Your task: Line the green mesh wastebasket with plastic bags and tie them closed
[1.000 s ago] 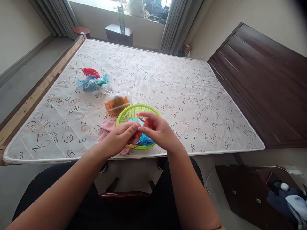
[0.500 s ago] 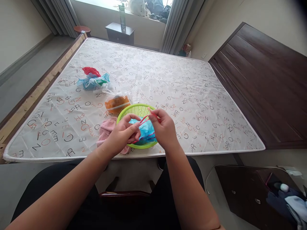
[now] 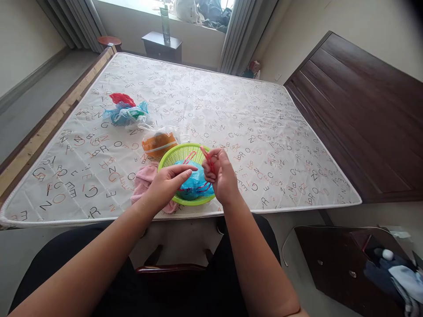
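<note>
A light green plastic basket (image 3: 170, 154) stands on the mattress near its front edge. Inside it lies a blue plastic bag (image 3: 194, 178) with pink-red drawstrings, one of which loops up at the basket's back. My right hand (image 3: 220, 174), at the basket's right side, is closed on a pink-red drawstring (image 3: 206, 153); its end sticks up past the fingertips. Over the basket's left part hovers my left hand (image 3: 173, 178), fingers stretched and thumb apart, with nothing visible in it. A pink cloth (image 3: 142, 179) lies partly under my left hand and against the basket.
Behind the basket sits a clear bag with an orange package (image 3: 159, 144). Farther left lie crumpled red, blue and white plastic bags (image 3: 125, 110). The mattress (image 3: 257, 132) has a dark wooden headboard (image 3: 357, 119) on the right. A dark cabinet (image 3: 333, 259) stands at lower right.
My hands have moved apart. The drawstring stretched between them has left my left hand, whose fingers have straightened, and stays in my right hand. A loop of drawstring now shows at the basket's back.
</note>
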A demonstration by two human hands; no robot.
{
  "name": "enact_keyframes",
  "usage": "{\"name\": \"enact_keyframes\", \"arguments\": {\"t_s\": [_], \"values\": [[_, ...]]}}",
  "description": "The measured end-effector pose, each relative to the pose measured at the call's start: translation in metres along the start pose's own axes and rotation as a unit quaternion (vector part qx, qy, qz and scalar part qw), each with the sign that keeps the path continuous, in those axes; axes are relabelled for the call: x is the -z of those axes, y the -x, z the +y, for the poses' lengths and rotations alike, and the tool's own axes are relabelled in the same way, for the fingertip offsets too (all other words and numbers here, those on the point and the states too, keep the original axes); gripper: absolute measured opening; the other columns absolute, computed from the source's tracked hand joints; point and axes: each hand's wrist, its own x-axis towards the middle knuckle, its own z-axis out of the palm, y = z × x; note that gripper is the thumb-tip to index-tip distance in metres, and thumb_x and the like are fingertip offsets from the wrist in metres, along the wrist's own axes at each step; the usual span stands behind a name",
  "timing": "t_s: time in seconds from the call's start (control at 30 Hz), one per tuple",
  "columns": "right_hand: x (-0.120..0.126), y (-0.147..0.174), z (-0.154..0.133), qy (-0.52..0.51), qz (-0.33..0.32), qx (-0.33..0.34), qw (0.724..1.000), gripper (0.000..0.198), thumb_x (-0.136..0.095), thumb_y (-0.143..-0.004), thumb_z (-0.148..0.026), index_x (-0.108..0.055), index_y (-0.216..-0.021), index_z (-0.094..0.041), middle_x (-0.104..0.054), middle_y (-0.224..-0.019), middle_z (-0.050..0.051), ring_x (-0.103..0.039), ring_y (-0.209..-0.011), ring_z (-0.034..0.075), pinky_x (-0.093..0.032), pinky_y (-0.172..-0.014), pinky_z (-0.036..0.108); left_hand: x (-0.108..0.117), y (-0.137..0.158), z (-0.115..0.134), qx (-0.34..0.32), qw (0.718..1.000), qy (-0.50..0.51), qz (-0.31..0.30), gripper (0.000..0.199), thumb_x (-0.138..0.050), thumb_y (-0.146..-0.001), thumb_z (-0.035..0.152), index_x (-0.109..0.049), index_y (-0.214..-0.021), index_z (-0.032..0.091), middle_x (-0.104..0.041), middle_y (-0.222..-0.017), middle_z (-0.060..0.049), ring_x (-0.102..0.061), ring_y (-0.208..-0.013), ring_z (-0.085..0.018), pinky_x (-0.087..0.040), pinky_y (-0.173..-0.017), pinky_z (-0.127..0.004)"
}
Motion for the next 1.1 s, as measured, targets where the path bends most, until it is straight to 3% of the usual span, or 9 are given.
{"name": "enact_keyframes", "arguments": {"t_s": [0.17,0.37,0.5,0.6,0.73,0.83,0.9,1.0,1.1], "values": [[-0.010,0.007,0.000,0.093,-0.014,0.083,0.992,0.019,-0.058,-0.099,-0.046,-0.054,-0.103,-0.027,-0.054,-0.079,-0.004,-0.053,-0.067,0.012,-0.048,-0.063,0.026,-0.002,0.002,-0.006,-0.022,0.998,0.012,-0.065,0.038,-0.078,-0.084,0.048,-0.080,-0.106,0.017,-0.063,-0.069,-0.002,-0.060,-0.070,-0.017,-0.047,-0.062,-0.027],[-0.016,0.013,-0.009,0.174,0.028,0.115,0.978,0.021,-0.065,-0.096,-0.041,-0.060,-0.113,-0.029,-0.066,-0.087,-0.001,-0.066,-0.082,0.016,-0.056,-0.076,0.033,-0.006,0.002,-0.012,-0.038,0.996,-0.008,-0.077,0.026,-0.078,-0.084,0.042,-0.075,-0.084,0.016,-0.059,-0.065,0.000,-0.052,-0.062,-0.014,-0.041,-0.055,-0.025],[-0.021,0.018,-0.015,0.241,0.001,0.146,0.960,0.012,-0.071,-0.093,-0.032,-0.070,-0.104,-0.028,-0.074,-0.099,0.001,-0.068,-0.091,0.017,-0.057,-0.085,0.035,-0.016,0.007,-0.011,-0.038,0.991,-0.061,-0.110,0.020,-0.074,-0.084,0.034,-0.072,-0.074,0.016,-0.067,-0.069,-0.003,-0.061,-0.069,-0.018,-0.048,-0.060,-0.027],[-0.022,0.021,-0.018,0.238,-0.066,0.139,0.959,0.013,-0.070,-0.094,-0.031,-0.072,-0.106,-0.029,-0.076,-0.101,0.000,-0.070,-0.093,0.018,-0.059,-0.087,0.036,-0.023,0.011,-0.014,-0.061,0.992,-0.075,-0.080,0.011,-0.073,-0.082,0.027,-0.075,-0.083,0.017,-0.072,-0.079,-0.005,-0.067,-0.080,-0.022,-0.055,-0.069,-0.030],[-0.013,0.017,-0.019,0.209,-0.049,0.130,0.968,0.022,-0.065,-0.097,-0.036,-0.070,-0.117,-0.029,-0.076,-0.113,0.002,-0.072,-0.093,0.017,-0.061,-0.084,0.036,-0.020,0.011,-0.019,-0.061,0.992,-0.047,-0.098,0.025,-0.069,-0.090,0.037,-0.076,-0.078,0.017,-0.069,-0.071,-0.005,-0.064,-0.073,-0.020,-0.053,-0.065,-0.029],[0.003,0.008,-0.019,0.231,-0.036,0.144,0.961,0.033,-0.051,-0.104,-0.033,-0.064,-0.134,-0.032,-0.067,-0.141,0.003,-0.068,-0.114,0.018,-0.058,-0.096,0.037,-0.012,0.009,-0.018,-0.038,0.991,0.009,-0.128,0.035,-0.066,-0.094,0.047,-0.081,-0.091,0.015,-0.065,-0.066,-0.004,-0.059,-0.064,-0.015,-0.049,-0.058,-0.026],[0.014,0.003,-0.019,0.278,-0.083,0.139,0.947,0.036,-0.048,-0.105,-0.029,-0.064,-0.136,-0.032,-0.062,-0.149,0.002,-0.062,-0.130,0.020,-0.053,-0.106,0.040,-0.006,0.007,-0.016,-0.032,0.987,0.042,-0.150,0.039,-0.065,-0.095,0.050,-0.081,-0.098,0.015,-0.063,-0.065,-0.003,-0.054,-0.058,-0.013,-0.045,-0.053,-0.024],[0.026,0.000,-0.018,0.327,-0.163,0.107,0.925,0.029,-0.055,-0.101,-0.028,-0.070,-0.126,-0.028,-0.071,-0.134,0.004,-0.064,-0.126,0.021,-0.052,-0.105,0.041,0.000,0.004,-0.013,-0.037,0.984,0.074,-0.158,0.039,-0.067,-0.094,0.051,-0.081,-0.095,0.014,-0.063,-0.064,-0.003,-0.050,-0.054,-0.011,-0.042,-0.050,-0.023],[0.030,0.000,-0.018,0.338,-0.130,0.101,0.926,0.017,-0.060,-0.099,-0.027,-0.074,-0.106,-0.024,-0.077,-0.108,0.003,-0.070,-0.103,0.019,-0.055,-0.092,0.037,0.000,0.000,-0.014,-0.038,0.988,0.107,-0.106,0.034,-0.073,-0.091,0.047,-0.080,-0.094,0.015,-0.063,-0.065,-0.002,-0.051,-0.054,-0.010,-0.042,-0.051,-0.023]]}}
